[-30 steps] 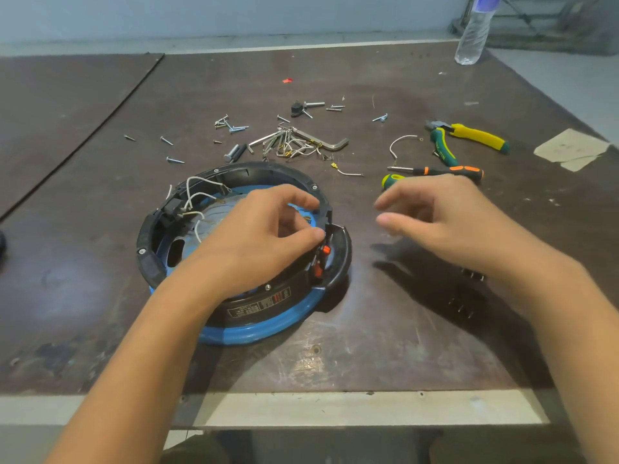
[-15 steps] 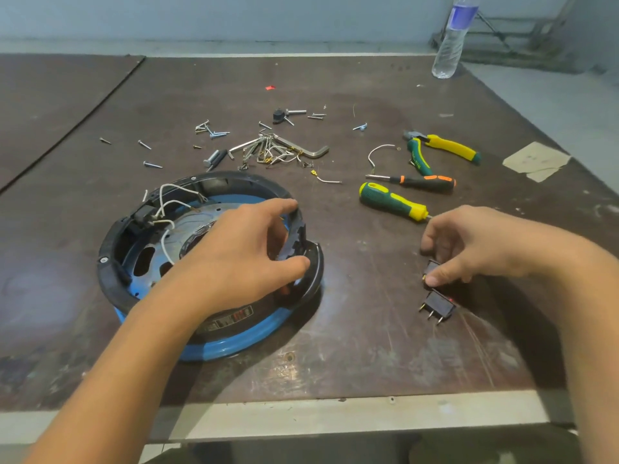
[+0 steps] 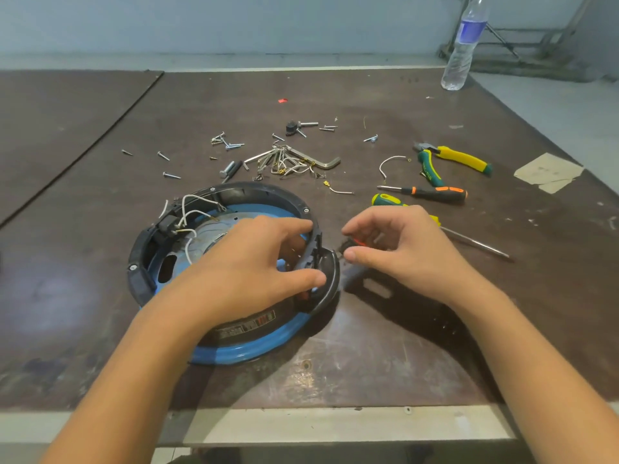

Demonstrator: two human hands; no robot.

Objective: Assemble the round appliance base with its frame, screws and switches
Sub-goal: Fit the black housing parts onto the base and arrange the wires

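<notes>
While the left hand (image 3: 248, 272) curls around the black frame (image 3: 261, 189) on the round base (image 3: 241, 353) at mid-picture, I see the right hand (image 3: 402, 249) pinching a small switch (image 3: 351, 244) just beside the frame's right edge.

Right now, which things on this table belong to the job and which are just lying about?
Job: blue base, black frame in the left hand, switch in the right hand, loose screws, screwdrivers.
Lying about: water bottle, paper scrap, pliers, hex key.
</notes>
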